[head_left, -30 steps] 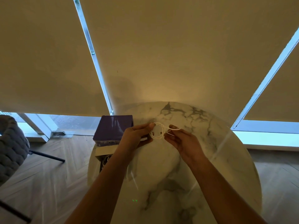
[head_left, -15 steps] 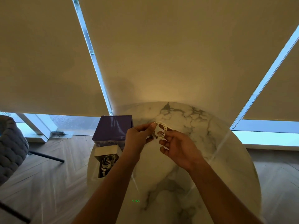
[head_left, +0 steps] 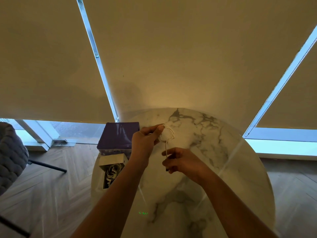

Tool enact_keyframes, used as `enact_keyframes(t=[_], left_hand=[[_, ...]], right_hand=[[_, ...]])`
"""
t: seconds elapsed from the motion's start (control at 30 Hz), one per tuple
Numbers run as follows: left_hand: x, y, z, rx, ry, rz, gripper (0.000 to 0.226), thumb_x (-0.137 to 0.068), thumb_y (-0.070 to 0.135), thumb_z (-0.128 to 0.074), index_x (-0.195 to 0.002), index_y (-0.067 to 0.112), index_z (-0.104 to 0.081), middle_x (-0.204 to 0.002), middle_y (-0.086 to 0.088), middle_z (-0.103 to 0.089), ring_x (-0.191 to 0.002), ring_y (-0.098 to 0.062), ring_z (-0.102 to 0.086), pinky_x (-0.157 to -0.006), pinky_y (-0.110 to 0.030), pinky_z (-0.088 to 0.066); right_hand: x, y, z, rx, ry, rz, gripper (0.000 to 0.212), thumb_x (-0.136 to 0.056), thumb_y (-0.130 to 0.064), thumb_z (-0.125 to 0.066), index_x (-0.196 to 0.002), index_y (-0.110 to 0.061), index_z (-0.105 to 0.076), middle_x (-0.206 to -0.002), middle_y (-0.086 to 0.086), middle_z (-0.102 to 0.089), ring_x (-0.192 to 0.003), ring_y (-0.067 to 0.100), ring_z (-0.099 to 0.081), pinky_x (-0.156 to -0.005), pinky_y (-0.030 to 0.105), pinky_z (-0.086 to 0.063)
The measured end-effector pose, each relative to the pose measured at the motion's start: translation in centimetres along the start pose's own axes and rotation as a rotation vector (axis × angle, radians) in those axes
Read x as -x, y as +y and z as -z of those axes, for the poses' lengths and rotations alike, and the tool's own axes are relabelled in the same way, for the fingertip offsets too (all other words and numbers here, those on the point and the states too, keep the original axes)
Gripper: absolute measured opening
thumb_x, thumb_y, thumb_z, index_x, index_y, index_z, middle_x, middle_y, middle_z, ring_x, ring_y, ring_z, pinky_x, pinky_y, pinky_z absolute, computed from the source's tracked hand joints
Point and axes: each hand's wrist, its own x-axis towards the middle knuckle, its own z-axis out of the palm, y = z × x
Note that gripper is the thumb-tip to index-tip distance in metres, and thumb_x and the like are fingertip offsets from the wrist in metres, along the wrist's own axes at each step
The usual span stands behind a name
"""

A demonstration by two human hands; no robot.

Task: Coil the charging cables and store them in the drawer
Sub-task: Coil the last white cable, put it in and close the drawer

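Observation:
A white charging cable (head_left: pixel 169 134) is wound into a small coil above the round marble table (head_left: pixel 214 152). My left hand (head_left: pixel 145 140) pinches the coil at its upper left between thumb and fingers. A loose tail of the cable drops straight down from the coil into my right hand (head_left: pixel 181 160), which grips it with curled fingers just below and right of the coil. At the table's left edge a small white drawer (head_left: pixel 112 167) stands pulled out of a purple box (head_left: pixel 118 136); more white coiled cables lie inside it.
A grey cushioned chair (head_left: pixel 12 157) on dark legs stands on the wooden floor at the left. Beige roller blinds (head_left: pixel 171 57) hang over the windows right behind the table. The near half of the marble top is bare.
My right hand has come down and toward me, away from the coil, drawing the cable's tail out straight. My left hand keeps the coil in the same place.

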Motion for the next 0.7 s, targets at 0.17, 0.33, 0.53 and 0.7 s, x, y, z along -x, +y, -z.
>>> enact_keyframes(t=[0.17,0.33,0.53,0.7], left_hand=[[-0.3,-0.9,0.4,-0.075,0.040,-0.026,0.008,-0.083,0.020,-0.071,-0.088,0.026,-0.074,-0.102,-0.007,-0.071,-0.099,-0.021,-0.066,-0.085,-0.037,-0.056],[-0.3,-1.3,0.8,-0.087,0.026,0.021,0.021,-0.085,0.025,-0.067,-0.105,0.018,-0.072,-0.101,-0.002,-0.072,-0.099,-0.017,-0.066,-0.081,-0.028,-0.056],[0.0,-1.2,0.4,-0.069,-0.079,0.036,0.017,-0.087,0.022,-0.066,-0.103,0.019,-0.073,-0.099,-0.001,-0.074,-0.098,-0.016,-0.068,-0.085,-0.030,-0.056],[0.4,-1.1,0.3,-0.043,-0.071,0.002,0.015,-0.088,0.020,-0.065,-0.100,0.018,-0.073,-0.097,-0.001,-0.074,-0.094,-0.013,-0.070,-0.083,-0.027,-0.056]], right_hand=[[0.0,0.8,0.6,0.269,0.066,-0.004,0.019,-0.081,-0.003,-0.072,-0.099,-0.005,-0.066,-0.080,0.009,-0.068,-0.062,0.012,-0.064,-0.059,0.019,-0.054],[-0.3,0.3,0.6,0.396,0.117,0.015,0.022,-0.079,-0.015,-0.076,-0.099,-0.013,-0.066,-0.083,0.004,-0.070,-0.063,0.009,-0.063,-0.059,0.021,-0.054],[-0.4,-1.7,-0.1,0.216,0.278,0.134,0.029,-0.083,-0.040,-0.069,-0.103,-0.019,-0.065,-0.089,-0.004,-0.073,-0.067,0.010,-0.060,-0.061,0.024,-0.050],[-0.5,-1.8,-0.1,0.117,0.253,0.140,0.016,-0.084,-0.020,-0.072,-0.097,-0.011,-0.071,-0.081,0.005,-0.073,-0.065,0.013,-0.062,-0.064,0.027,-0.055]])
